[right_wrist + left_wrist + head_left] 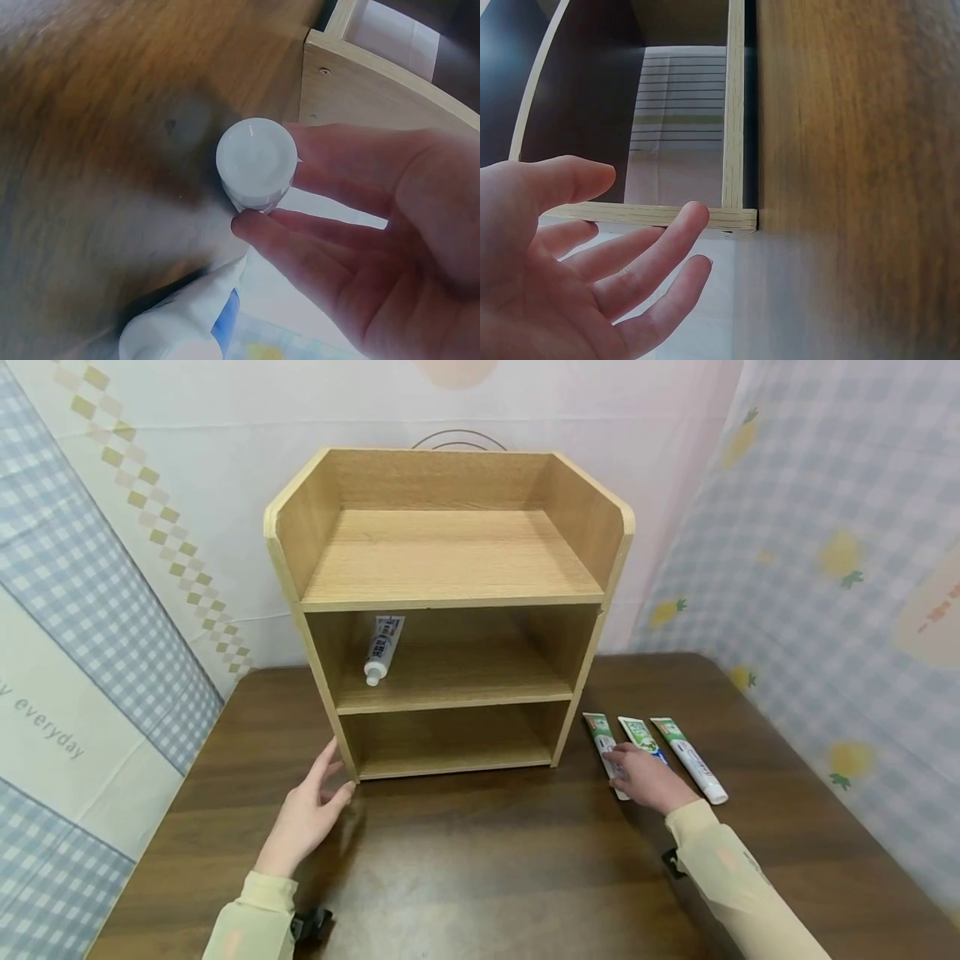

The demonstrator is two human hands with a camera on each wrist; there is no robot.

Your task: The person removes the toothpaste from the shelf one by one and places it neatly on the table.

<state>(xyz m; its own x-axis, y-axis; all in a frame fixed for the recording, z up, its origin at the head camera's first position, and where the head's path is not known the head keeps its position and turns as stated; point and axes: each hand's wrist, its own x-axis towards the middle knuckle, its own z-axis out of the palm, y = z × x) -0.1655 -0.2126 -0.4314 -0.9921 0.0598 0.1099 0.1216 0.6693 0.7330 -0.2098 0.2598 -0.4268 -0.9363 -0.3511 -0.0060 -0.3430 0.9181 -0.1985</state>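
At the right, my right hand (651,778) pinches the leftmost toothpaste tube (598,731) between thumb and fingers; the white cap (257,159) faces the right wrist camera. Beside it lie a green, white and blue tube (636,731), partly covered by that hand, and a longer green and white toothpaste tube (692,762). My left hand (306,817) is at the lower left front corner of the wooden shelf (450,556), its fingers spread and loosely bent around the side edge, holding nothing. Another toothpaste tube (384,646) lies cap forward on the middle shelf, at the left.
The shelf unit stands upright at the back of the dark brown wooden table (465,860), with an open top tier and two compartments below. A printed curtain (810,527) hangs behind and along both sides.
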